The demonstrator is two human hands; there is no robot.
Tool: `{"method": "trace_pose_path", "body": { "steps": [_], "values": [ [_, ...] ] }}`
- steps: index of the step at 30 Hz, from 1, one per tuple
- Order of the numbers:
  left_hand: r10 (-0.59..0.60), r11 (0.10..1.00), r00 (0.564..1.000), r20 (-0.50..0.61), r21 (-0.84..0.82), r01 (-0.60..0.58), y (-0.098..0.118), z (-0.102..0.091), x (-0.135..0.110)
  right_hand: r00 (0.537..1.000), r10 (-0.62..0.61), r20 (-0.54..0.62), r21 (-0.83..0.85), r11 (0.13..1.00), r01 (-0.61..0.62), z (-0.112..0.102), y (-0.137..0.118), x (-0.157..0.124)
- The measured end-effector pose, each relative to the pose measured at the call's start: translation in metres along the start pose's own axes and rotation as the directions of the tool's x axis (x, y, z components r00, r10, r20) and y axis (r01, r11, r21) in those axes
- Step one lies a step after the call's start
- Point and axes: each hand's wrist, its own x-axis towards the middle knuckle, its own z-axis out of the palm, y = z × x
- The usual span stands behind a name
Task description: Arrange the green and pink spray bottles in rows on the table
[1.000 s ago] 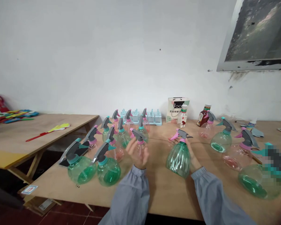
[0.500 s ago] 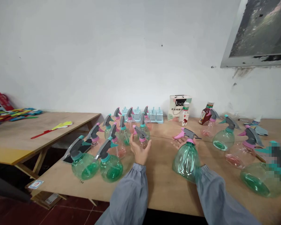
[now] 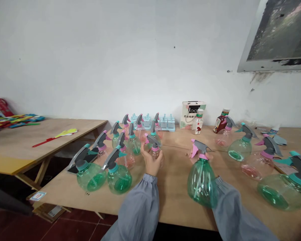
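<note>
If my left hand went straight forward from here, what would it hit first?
Your left hand would first meet the pink spray bottle right in front, if it isn't touching that already. Beyond, a teal-collared green bottle seems next, though depth is hard to judge.

One open lane, brown wooden tabletop [image 3: 174, 187], between left hand [image 3: 152, 162] and ribbed green translucent-plastic spray bottle [image 3: 201, 182]. Left obstruction: clustered squat green and pink plastic spray bottles [image 3: 119, 180]. Right obstruction: slanting row of similar bottles [image 3: 239, 149]. Rear stop: white paper carrier bag [image 3: 186, 115].
</note>
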Motion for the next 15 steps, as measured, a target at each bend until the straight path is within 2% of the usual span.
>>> {"method": "trace_pose_path", "body": {
  "steps": [5, 10, 15],
  "values": [
    [0.015, 1.0, 1.0, -0.005, -0.01, -0.015, 0.0004, 0.0004, -0.0003, 0.993, 0.068, 0.096, 0.086, 0.993, -0.077, -0.0048, 0.006, -0.0005],
    [0.02, 1.0, 1.0, 0.007, -0.008, -0.02, 0.0018, 0.001, -0.0007, 0.972, 0.122, 0.201, 0.288, 0.941, -0.178, -0.0069, 0.0072, -0.0006],
    [0.01, 1.0, 1.0, 0.002, -0.025, -0.01, -0.0003, 0.0018, -0.0009, 0.963, 0.147, 0.226, 0.291, 0.933, -0.21, -0.0045, 0.0056, -0.0001]
  ]
}}
